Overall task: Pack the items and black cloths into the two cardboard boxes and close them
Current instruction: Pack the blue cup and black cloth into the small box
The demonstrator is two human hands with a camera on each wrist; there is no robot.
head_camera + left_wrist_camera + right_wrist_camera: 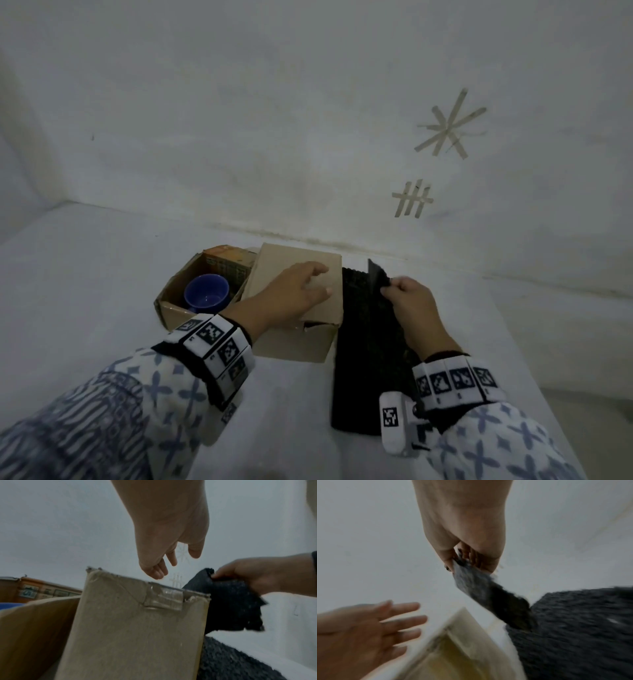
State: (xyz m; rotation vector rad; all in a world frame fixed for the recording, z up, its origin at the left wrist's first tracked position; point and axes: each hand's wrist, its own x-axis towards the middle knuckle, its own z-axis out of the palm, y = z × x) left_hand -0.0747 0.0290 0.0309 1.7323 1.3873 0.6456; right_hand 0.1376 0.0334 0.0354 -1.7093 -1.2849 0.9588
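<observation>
Two cardboard boxes stand side by side on the white surface. The left box (171, 308) is open and holds a blue bowl (206, 292) and an orange carton (227, 265). The right box (294, 298) has its flap (137, 622) lying over the top. My left hand (301, 289) hovers over that flap with fingers spread and holds nothing. A black cloth (368, 342) lies flat to the right of the boxes. My right hand (399, 291) pinches the cloth's far corner (471, 577) and lifts it off the surface.
A white wall with crossed strips of tape (448, 125) rises just behind the boxes. The white surface (85, 274) stretches out to the left of the boxes, and its right edge (534, 342) runs close beside the cloth.
</observation>
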